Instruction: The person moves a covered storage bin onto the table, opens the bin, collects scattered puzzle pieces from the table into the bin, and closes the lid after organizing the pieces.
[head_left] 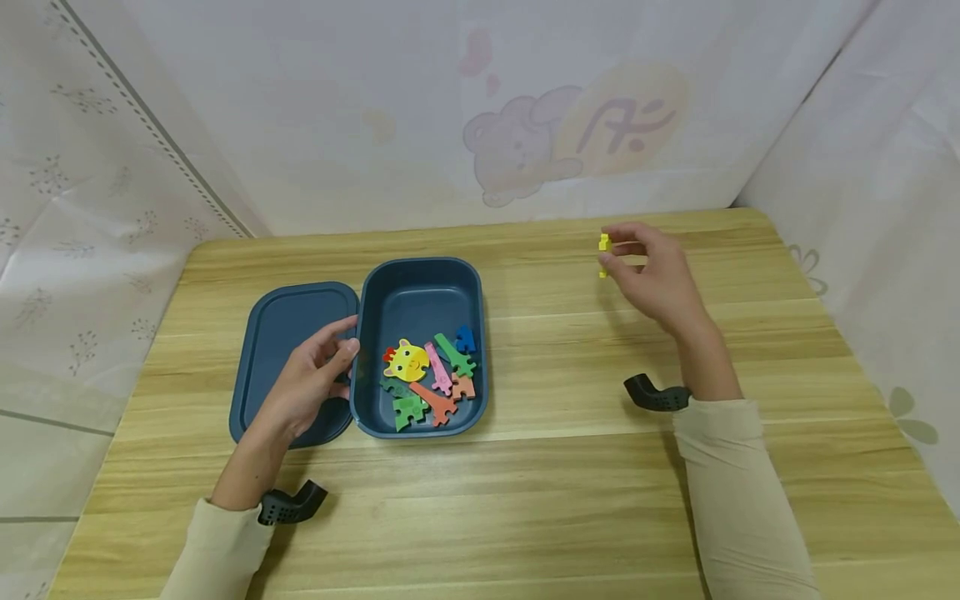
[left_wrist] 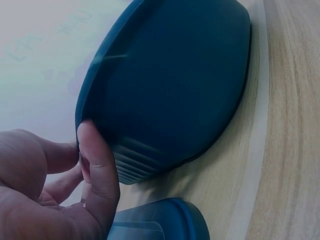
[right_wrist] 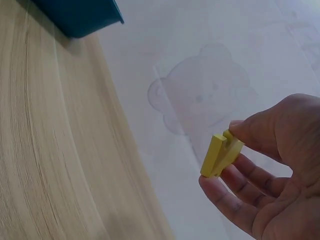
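My right hand (head_left: pixel 656 275) is raised over the right part of the table. Between thumb and fingertips it pinches a small yellow puzzle piece (right_wrist: pixel 220 154), notched at one end. My left hand (head_left: pixel 311 379) grips the left rim of a dark blue plastic box (head_left: pixel 420 431); the left wrist view shows the box's outer wall close up. Inside the box lie several colourful puzzle pieces: a yellow giraffe head (head_left: pixel 407 362), a pink piece (head_left: pixel 438 370), a blue piece (head_left: pixel 466 338), an orange piece (head_left: pixel 435 404) and some green ones (head_left: pixel 409 410).
The blue lid (head_left: pixel 288 333) lies flat on the wooden table (head_left: pixel 540 500), left of the box and partly under my left hand. A pale printed curtain (head_left: pixel 360 125) hangs behind the table's back edge. Each wrist carries a black mount (head_left: pixel 656 393).
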